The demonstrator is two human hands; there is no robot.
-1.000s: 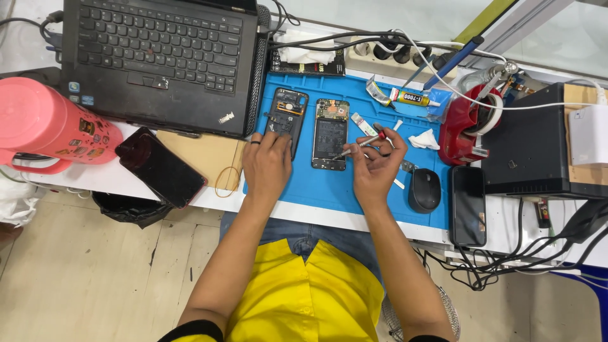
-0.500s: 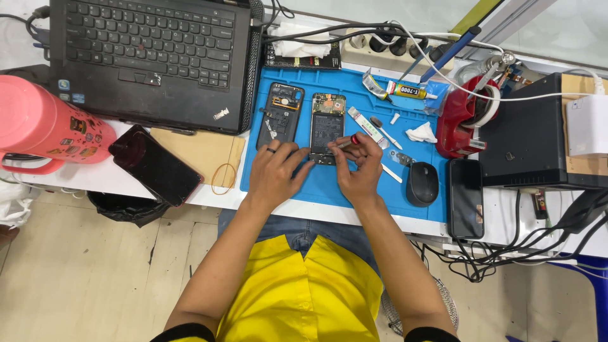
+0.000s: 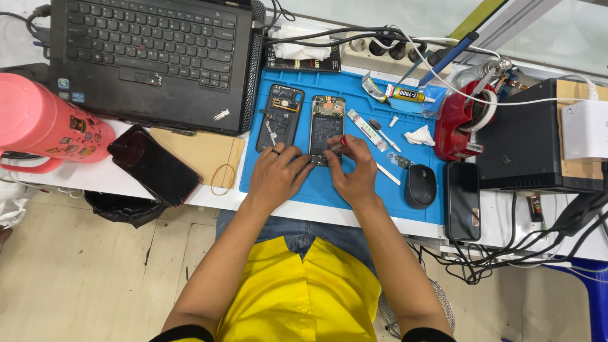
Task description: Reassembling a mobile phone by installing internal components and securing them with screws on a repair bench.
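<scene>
Both hands have closed in on the opened phone (image 3: 326, 130) at the blue mat's (image 3: 354, 183) centre since 1 second ago: left hand (image 3: 278, 174) fingers curled, steadying its lower edge, right hand (image 3: 351, 171) pinching a red-tipped tool (image 3: 339, 144) over it; second opened phone (image 3: 280, 117) alongside; pink jug (image 3: 44, 123), contents hidden, far left.

Opened phone (image 3: 326, 128) lay flat, back removed, internals exposed, on blue mat; detached back cover (image 3: 280, 116) just left.
</scene>
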